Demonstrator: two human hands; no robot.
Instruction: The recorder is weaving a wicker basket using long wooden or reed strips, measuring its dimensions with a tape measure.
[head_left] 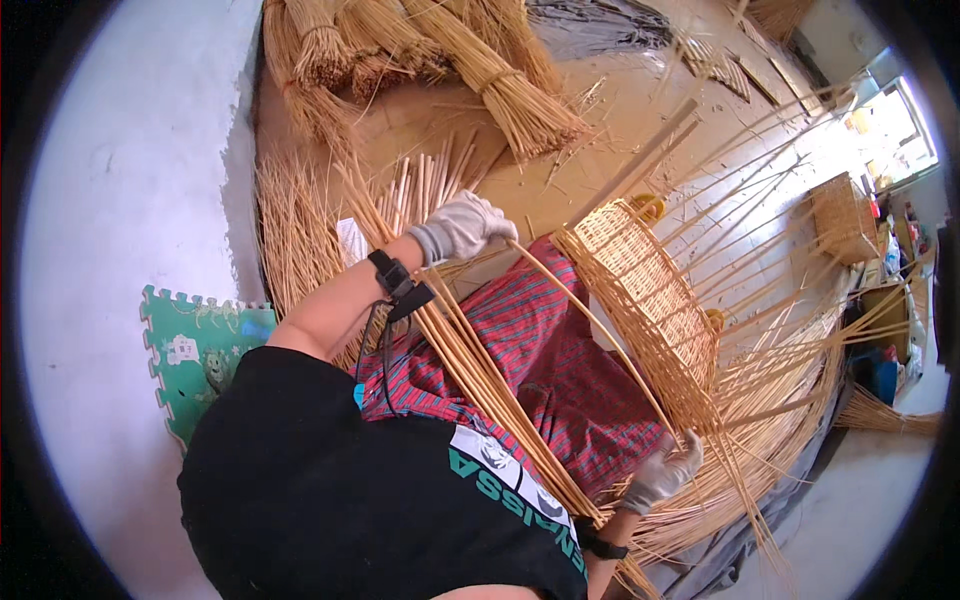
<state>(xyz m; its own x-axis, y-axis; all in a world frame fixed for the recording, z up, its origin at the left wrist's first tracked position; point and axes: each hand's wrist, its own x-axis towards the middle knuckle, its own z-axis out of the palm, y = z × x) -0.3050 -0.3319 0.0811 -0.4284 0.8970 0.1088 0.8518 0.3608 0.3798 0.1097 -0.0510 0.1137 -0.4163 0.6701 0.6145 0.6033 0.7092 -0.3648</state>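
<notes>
**Weaving a basket over your lap**

Bare brown floor point(600, 110) lies ahead of you, strewn with tied bundles of straw point(500, 90) along its far edge.

Your left hand point(462, 228), in a pale glove, is closed around the upper end of a long thin cane point(590, 320). That cane bows down across your lap to your right hand point(665, 470), also gloved, whose fingers pinch its lower end right against the bottom rim of the half-woven basket point(650, 300). The basket rests tilted over the red checked cloth point(540, 350) on your knees, its loose upright stakes point(790, 340) fanning out to the right. More loose canes point(480, 380) lie across your lap beneath the left forearm. A green foam mat point(195, 350) sits by the white wall at your left.
</notes>
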